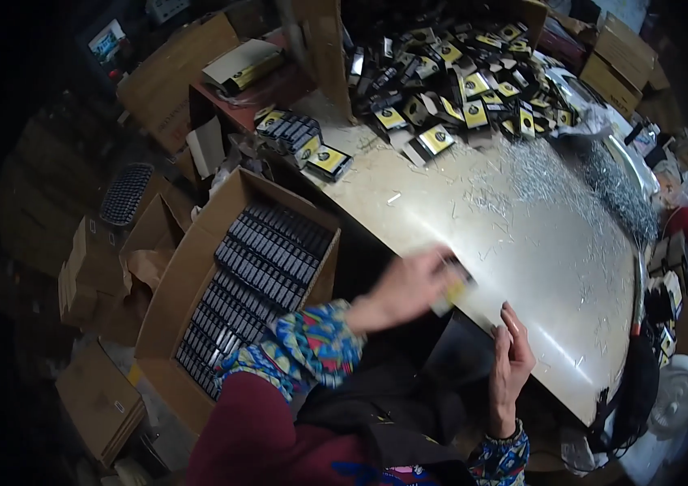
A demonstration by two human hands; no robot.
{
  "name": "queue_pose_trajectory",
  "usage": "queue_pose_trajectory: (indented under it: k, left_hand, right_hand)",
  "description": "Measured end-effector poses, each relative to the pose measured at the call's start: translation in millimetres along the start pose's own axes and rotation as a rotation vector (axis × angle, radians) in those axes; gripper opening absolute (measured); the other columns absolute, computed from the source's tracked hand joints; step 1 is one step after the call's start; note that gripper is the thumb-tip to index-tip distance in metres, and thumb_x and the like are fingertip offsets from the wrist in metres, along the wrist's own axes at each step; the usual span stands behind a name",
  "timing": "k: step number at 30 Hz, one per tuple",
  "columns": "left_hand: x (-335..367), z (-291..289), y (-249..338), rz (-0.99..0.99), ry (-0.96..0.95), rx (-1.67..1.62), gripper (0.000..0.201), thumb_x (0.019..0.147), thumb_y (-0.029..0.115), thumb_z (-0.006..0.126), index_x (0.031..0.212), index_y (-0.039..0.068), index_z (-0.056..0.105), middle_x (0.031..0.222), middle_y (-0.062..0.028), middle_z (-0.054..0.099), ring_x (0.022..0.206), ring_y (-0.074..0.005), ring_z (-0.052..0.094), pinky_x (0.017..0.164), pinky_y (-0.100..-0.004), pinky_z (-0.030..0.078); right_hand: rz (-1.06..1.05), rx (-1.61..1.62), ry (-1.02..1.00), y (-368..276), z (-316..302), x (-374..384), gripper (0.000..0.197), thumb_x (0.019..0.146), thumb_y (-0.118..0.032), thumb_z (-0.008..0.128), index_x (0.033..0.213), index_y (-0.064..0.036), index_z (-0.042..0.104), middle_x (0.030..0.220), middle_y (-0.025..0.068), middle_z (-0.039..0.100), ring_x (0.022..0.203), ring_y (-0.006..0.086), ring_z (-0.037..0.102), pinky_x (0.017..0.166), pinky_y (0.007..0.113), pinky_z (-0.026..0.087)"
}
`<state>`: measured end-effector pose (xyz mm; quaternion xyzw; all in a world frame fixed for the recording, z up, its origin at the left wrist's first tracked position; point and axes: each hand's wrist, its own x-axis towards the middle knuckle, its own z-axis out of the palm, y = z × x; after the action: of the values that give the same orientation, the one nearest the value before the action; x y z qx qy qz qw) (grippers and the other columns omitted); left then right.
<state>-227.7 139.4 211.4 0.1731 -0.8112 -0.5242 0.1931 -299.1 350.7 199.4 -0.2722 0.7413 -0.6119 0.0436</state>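
My left hand (405,287), smeared by motion, is at the near edge of the metal tabletop (555,243). It grips a small black-and-yellow box (456,293), whose details are blurred. To its right, my right hand (512,356) is upright beside the same edge, fingers stretched out and nothing visible in it. Many similar black-and-yellow boxes (474,113) are heaped at the back of the table. A short row of packed boxes (289,131) lies at the table's left corner. Loose thin metal pins or nails (486,194) are scattered over the surface.
Left of the table stands an open cardboard carton (158,324) filled with rows of dark boxes. A dense pile of metal pins (619,194) lies along the right side. Flattened cardboard (101,397) leans at lower left. A white fan-like object (676,389) stands at right.
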Motion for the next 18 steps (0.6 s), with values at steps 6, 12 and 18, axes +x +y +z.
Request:
queue_pose_trajectory:
  k: [6, 12, 18]
  left_hand:
    - [55, -147, -47, -0.206, 0.439, 0.484, 0.044, 0.093, 0.037, 0.062, 0.1, -0.006, 0.059, 0.079, -0.0138, 0.067, 0.074, -0.0195, 0.067, 0.065, -0.0355, 0.051]
    - [60, -125, -66, -0.203, 0.281, 0.209, 0.043, 0.097, 0.042, 0.055, 0.11, 0.001, 0.057, 0.092, -0.0137, 0.066, 0.078, -0.0209, 0.066, 0.07, -0.0348, 0.053]
    - [43, -100, -40, -0.02, 0.101, 0.229, 0.043, 0.097, 0.043, 0.054, 0.102, 0.001, 0.055, 0.083, -0.0177, 0.066, 0.074, -0.0275, 0.067, 0.064, -0.0374, 0.053]
  right_hand:
    - [0.081, -0.028, -0.168, 7, 1, -4, 0.021, 0.094, -0.002, 0.06, 0.114, 0.0027, 0.066, 0.1, 0.0103, 0.067, 0.082, 0.0127, 0.061, 0.073, 0.022, 0.047]
    - [0.037, -0.055, -0.315, -1, 31, 9, 0.023, 0.096, -0.005, 0.058, 0.117, 0.0023, 0.066, 0.095, 0.0064, 0.068, 0.082, 0.0104, 0.059, 0.075, 0.022, 0.046]
    - [0.072, -0.093, -0.289, -5, 24, 11, 0.019, 0.09, 0.003, 0.061, 0.108, 0.0031, 0.068, 0.091, 0.0102, 0.069, 0.077, 0.0123, 0.062, 0.07, 0.022, 0.048]
